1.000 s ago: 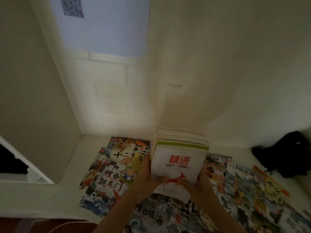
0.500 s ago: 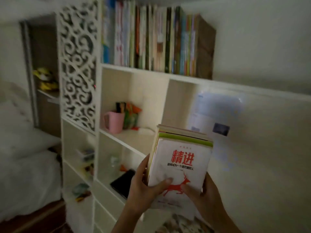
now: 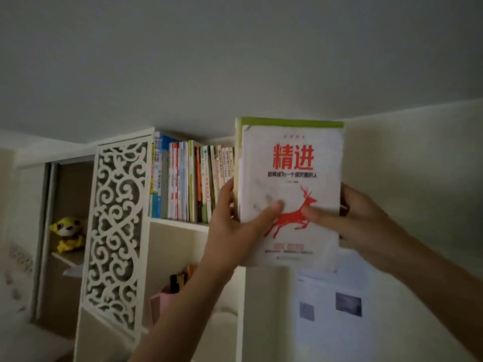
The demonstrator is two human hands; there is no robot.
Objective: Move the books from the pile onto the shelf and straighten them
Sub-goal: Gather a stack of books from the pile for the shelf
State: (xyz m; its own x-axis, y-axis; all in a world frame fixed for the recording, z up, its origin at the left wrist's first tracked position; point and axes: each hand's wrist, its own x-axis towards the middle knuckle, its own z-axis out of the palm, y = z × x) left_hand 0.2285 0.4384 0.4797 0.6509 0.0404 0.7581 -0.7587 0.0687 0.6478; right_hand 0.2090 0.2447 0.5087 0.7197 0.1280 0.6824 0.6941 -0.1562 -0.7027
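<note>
1. Left hand (image 3: pixel 235 226) gripping the left edge of the stack of books (image 3: pixel 290 189), thumb across the white cover.
2. Right hand (image 3: pixel 358 220) gripping the right edge, thumb on the red deer.
3. Stack held upright in the air, just right of the book row (image 3: pixel 193 178) on the top shelf (image 3: pixel 180 222), at about the same height.
4. White cover in front, green one behind it; more behind that hard to count.
5. Likely next: slide the stack in at the right end of the row.
6. Could slip: loose books in the back dropping out if the grip gets soft.
7. Could bump: stack hitting the end of the row and knocking it over to the left.
8. Could tip: stack falling off to the right of the row, if nothing stands there to hold it up. Hidden behind the stack, so hard to tell.
</note>
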